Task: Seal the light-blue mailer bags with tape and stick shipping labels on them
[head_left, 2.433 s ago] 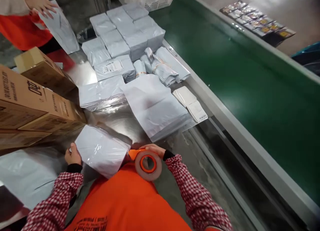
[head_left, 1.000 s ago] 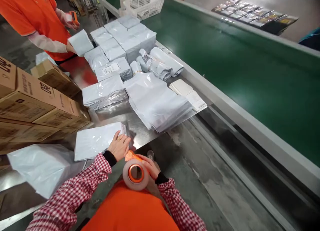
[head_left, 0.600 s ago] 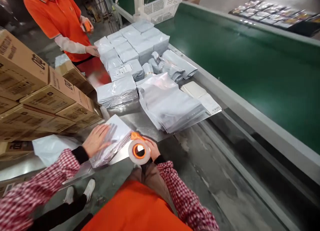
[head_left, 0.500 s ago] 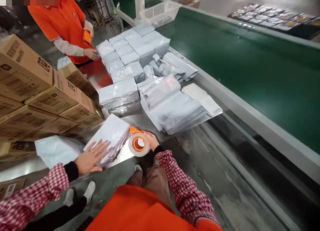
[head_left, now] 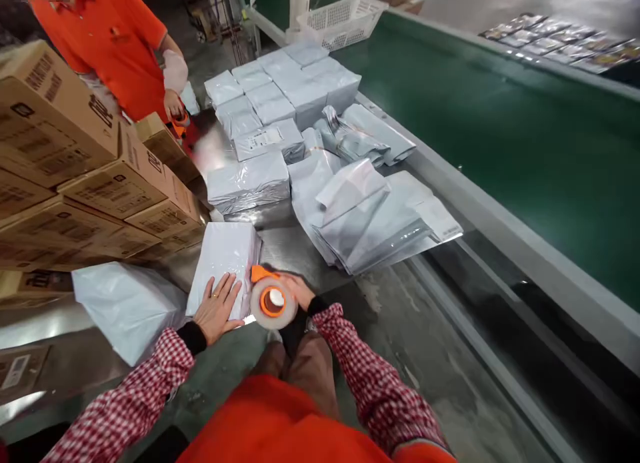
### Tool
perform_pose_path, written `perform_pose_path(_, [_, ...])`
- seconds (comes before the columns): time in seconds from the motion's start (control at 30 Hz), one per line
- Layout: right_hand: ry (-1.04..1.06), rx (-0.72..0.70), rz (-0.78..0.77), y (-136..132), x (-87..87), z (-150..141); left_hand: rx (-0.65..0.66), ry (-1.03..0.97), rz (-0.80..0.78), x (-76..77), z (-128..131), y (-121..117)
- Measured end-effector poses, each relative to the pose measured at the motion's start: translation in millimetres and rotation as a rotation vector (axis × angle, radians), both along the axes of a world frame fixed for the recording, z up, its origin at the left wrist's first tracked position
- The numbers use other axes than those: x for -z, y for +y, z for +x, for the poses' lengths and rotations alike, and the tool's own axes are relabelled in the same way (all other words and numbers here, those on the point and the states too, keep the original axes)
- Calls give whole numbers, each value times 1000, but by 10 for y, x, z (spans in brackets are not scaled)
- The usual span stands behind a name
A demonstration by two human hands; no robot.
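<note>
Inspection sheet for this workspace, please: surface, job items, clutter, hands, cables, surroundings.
Surface: shiny metal table, reflecting light.
Job items: white-wrapped parcel; orange tape dispenser close beside it, contact unclear.
Clutter: overlapping loose bags, banded bag rolls, grouped wrapped parcels, stacked brown cartons.
Hands: left hand spread on the parcel; right hand holding the dispenser.
Cables: nothing seen.
Surroundings: green conveyor belt, white basket, co-worker in orange.

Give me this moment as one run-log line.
left hand: spread on white parcel | right hand: holding orange tape dispenser beside parcel | nearby: flat plastic bags, stacked parcels, cardboard boxes | co-worker: beyond boxes
</note>
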State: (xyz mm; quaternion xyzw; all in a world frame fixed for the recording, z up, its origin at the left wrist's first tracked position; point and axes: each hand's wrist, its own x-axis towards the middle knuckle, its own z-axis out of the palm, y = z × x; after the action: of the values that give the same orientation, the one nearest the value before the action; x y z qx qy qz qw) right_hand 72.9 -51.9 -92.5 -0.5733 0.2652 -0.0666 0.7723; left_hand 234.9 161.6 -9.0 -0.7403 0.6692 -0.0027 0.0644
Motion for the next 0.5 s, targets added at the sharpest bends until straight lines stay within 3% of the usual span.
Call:
perform_pose_path(0.17, [73, -58, 154, 921, -82, -742, -47, 40, 7, 2, -114, -149])
perform_pose_path(0.3, [143, 6, 121, 1125, -113, -1204, -158, 75, -28, 24, -323, -378])
perform_pose_path(0.4, [124, 11, 67, 995, -120, -1217, -211, 96, -60, 45, -450, -486])
perform_pose_path(0.5, [95, -110, -52, 957, -203, -807, -214, 111, -80, 65, -501, -530])
